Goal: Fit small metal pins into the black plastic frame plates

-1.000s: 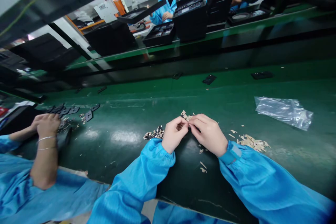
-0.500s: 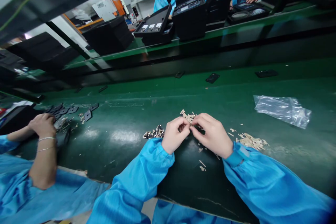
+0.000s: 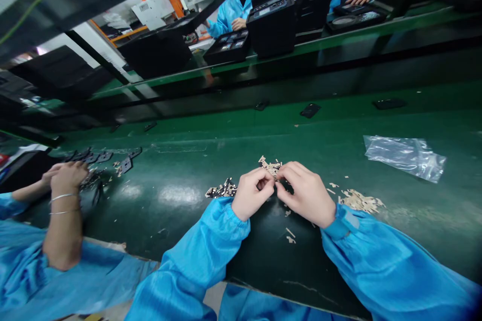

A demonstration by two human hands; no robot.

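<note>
Beige pieces [image 3: 269,164] lie beyond left hand [image 3: 253,193] and right hand [image 3: 308,194], fingertips drawn close, likely for fine control (whether clamped, can't discern).

Shiny blue slvs [image 3: 199,243], R cuff [image 3: 336,229] w/ paler tab [image 3: 352,219].

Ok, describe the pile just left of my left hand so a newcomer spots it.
On the green bench, find your left hand. A small pile lies just left of it. It mixes black with tan, unlike the mainly tan pile by your right sleeve.
</note>
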